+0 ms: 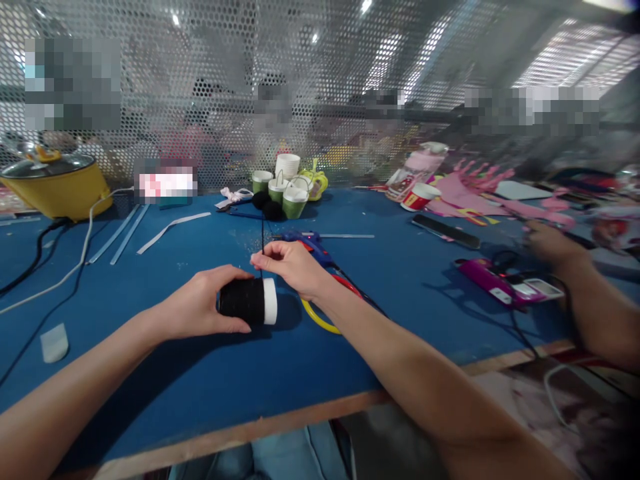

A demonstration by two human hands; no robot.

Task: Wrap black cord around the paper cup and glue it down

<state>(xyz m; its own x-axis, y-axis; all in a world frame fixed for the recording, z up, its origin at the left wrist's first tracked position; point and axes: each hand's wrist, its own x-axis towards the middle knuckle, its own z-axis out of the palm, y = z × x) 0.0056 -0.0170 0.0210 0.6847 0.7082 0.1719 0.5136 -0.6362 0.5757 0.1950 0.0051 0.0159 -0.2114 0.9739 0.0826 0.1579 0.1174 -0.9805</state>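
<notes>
My left hand (203, 303) is wrapped round a white cup (250, 301) lying on its side above the blue table (150, 373); most of the cup is covered in wound black yarn. My right hand (290, 263) pinches the black yarn strand (263, 233), which runs away from me to black yarn balls (267, 205) near the green cups. A blue glue gun (310, 241) and scissors with red and yellow handles (320, 317) lie just behind and under my right forearm.
Green and white paper cups (285, 190) stand at the table's middle back. A yellow cooking pot (55, 183) with a cord sits far left. White strips (170, 227) lie on the table. At right, another person's hand (550, 243) is near a pink device (500, 283) and pink gloves (475, 183).
</notes>
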